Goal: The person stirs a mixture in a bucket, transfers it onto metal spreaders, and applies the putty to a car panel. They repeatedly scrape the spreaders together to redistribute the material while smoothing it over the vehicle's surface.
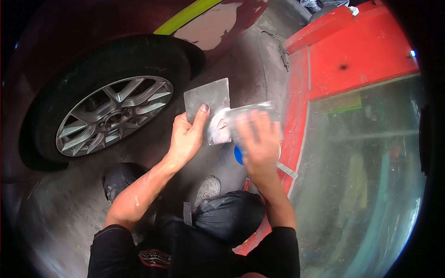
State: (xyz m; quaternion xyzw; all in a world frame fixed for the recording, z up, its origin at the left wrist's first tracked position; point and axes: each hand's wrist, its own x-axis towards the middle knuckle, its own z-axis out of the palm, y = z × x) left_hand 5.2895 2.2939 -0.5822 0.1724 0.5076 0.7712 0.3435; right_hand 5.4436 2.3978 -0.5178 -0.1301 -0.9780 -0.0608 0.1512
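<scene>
My left hand (187, 135) is closed on a flat grey putty spreader (207, 95), thumb on its upper face. Whitish-pink putty (219, 129) lies on the spreader's lower right part. A second flat grey spreader (234, 121) is under my right hand (257, 139), whose fingers press on its face and are smeared by motion. Its left edge meets the putty. Behind my right wrist a blue round thing (238, 154) partly shows; the rest is hidden. Close by, a narrow light strip (287, 170) pokes out over the red panel's edge.
On the left stands a dark red car with a silver-spoked wheel (116, 116); its body has a filler patch (211, 25) and yellow-green tape (185, 17). To the right lies a red panel (361, 51) with a dusty window (357, 176). A cable (264, 55) crosses the grey floor.
</scene>
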